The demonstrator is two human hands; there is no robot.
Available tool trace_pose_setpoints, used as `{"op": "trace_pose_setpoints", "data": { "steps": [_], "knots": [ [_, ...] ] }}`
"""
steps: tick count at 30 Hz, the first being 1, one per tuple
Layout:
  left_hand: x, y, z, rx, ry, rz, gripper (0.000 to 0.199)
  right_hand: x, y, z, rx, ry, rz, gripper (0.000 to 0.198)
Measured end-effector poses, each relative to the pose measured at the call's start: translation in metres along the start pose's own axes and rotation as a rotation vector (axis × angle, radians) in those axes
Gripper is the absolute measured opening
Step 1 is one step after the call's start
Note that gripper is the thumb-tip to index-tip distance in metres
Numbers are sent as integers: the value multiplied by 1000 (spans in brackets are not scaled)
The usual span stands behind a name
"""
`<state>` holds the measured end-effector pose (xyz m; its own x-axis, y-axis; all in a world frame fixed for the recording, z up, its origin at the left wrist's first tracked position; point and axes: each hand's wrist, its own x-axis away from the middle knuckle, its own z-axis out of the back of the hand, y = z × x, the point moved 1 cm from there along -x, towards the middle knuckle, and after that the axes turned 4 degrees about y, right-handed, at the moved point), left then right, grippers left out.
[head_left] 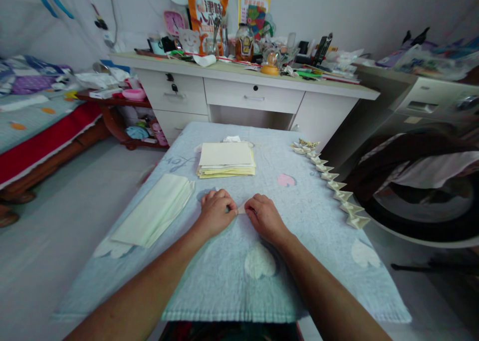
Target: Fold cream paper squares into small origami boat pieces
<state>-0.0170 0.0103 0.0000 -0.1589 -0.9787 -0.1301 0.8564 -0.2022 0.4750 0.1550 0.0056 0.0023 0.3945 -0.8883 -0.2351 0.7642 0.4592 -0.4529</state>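
Observation:
Between my hands, over the middle of the cloth-covered table, is a small folded piece of pale paper (241, 210). My left hand (217, 211) pinches its left end between thumb and finger. Its right end is gripped by my right hand (265, 216), whose curled fingers hide part of it. Just beyond my hands lies a stack of cream and yellow paper sheets (226, 155). Left of my left hand rests a bundle of long pale green paper strips (153, 211). Along the table's right side runs a row of folded paper pieces (337, 185) with pointed ends.
A light blue patterned cloth (224, 281) covers the table. Behind it stands a white desk (254, 94) crowded with a jar (244, 42), snack bag and other items. A washing machine (419, 101) is on the right, a bed (45, 126) on the left.

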Motion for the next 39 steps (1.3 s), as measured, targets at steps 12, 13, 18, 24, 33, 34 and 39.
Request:
{"op": "trace_pose_setpoints", "data": {
  "steps": [12,13,18,24,33,34,39],
  "knots": [
    [-2,-10,8,-40,-1,72,11,-1,-3,-1,57,-29,-38,8],
    [-2,-12,9,-45,4,69,11,-2,-3,0,60,-31,-36,8],
    [1,-10,7,-75,44,24,18,-2,-4,-1,77,-27,-32,7],
    [2,2,2,-115,43,12,25,-2,-3,-3,97,-18,-26,9],
    [2,4,-1,-144,0,41,17,-3,-4,-3,97,-17,-38,9],
    [2,4,-1,-142,2,37,17,-3,-5,-4,96,-14,-50,8],
    [4,5,-1,-148,7,37,17,-3,-9,-7,128,12,-112,10]
  ]
}}
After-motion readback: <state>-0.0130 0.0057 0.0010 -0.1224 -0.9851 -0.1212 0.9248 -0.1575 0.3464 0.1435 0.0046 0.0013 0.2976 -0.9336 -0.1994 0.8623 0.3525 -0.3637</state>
